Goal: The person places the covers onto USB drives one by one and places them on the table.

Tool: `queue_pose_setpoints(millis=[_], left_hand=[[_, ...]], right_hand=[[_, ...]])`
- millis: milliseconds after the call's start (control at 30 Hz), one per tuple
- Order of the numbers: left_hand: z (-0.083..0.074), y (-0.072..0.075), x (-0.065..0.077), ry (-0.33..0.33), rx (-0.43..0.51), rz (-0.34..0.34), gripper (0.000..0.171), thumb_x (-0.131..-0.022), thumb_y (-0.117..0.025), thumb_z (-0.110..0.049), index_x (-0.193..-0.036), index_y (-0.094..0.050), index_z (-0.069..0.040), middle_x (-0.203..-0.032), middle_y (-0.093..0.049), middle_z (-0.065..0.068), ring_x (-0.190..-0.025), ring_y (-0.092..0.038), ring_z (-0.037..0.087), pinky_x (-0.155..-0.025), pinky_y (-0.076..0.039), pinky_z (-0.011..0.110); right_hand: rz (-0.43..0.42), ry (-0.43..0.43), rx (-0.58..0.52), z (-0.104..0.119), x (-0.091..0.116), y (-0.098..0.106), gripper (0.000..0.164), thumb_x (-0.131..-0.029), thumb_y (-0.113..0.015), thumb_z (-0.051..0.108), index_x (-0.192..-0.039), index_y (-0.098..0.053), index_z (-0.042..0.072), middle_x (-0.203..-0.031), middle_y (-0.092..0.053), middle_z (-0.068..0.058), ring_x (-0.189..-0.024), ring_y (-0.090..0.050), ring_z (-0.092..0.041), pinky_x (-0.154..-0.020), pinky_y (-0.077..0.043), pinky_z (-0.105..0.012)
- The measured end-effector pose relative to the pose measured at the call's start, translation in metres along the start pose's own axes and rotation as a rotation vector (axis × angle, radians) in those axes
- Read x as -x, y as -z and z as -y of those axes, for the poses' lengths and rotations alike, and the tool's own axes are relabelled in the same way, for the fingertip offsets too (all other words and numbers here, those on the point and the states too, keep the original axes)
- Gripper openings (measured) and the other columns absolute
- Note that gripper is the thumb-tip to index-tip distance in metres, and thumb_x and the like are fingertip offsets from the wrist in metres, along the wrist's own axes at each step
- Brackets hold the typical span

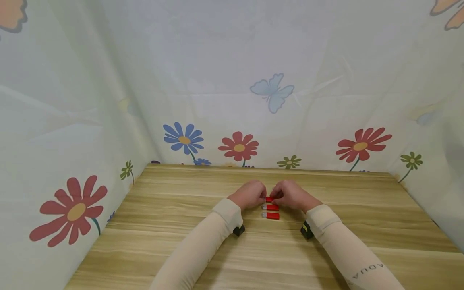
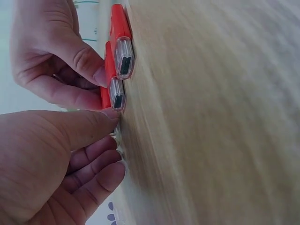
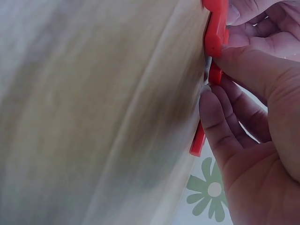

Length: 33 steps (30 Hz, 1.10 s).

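Two pale sleeves (image 1: 197, 249) rise from the bottom of the head frame, each with one black wrist device (image 1: 307, 230) by its cuff. Low and just right of centre come three red pieces with clear ends, in one row running away from the viewer. The near piece (image 1: 273, 216) and middle piece (image 1: 273, 208) lie side by side, narrowly apart. Beyond them, the third piece (image 1: 268, 199) is between two hands: the right hand (image 1: 291, 196) pinches its red part between thumb and finger, while the left hand (image 1: 250, 194) seems to pinch its mostly hidden clear end.

The step in hand looks like lining this piece up with its neighbours; the next move would call for squaring it, then a light release that disturbs neither.

Low in the right wrist frame, another red end (image 3: 198, 140) shows past the fingers, perhaps a fourth piece. One wooden tabletop (image 1: 174, 197) stretches back to cloth (image 1: 217, 48) printed with three large red flowers (image 1: 239, 148).
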<state>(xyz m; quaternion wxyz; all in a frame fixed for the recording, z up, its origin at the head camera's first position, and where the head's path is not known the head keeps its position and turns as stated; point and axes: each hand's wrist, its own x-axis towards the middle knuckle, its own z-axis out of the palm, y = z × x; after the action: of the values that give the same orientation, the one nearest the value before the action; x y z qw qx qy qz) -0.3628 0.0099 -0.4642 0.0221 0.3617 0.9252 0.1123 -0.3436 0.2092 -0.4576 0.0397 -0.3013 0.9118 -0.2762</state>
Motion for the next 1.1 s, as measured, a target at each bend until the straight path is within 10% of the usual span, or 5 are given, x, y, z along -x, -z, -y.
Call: queue_pose_setpoints(millis=[1100], left_hand=[[0.008,0.006,0.003,0.055,0.105,0.042,0.013,-0.093,-0.075,-0.019,-0.082,-0.072,-0.014,-0.070,-0.058,-0.005,-0.064,-0.052,0.012,-0.061,-0.044,0.022]], right_hand=[[0.053,-0.119,-0.037,0.002,0.001,0.016,0.015,-0.087,-0.077,0.004,-0.102,-0.078,0.002,-0.100,-0.076,-0.008,-0.087,-0.069,-0.014,-0.082,-0.060,-0.036]])
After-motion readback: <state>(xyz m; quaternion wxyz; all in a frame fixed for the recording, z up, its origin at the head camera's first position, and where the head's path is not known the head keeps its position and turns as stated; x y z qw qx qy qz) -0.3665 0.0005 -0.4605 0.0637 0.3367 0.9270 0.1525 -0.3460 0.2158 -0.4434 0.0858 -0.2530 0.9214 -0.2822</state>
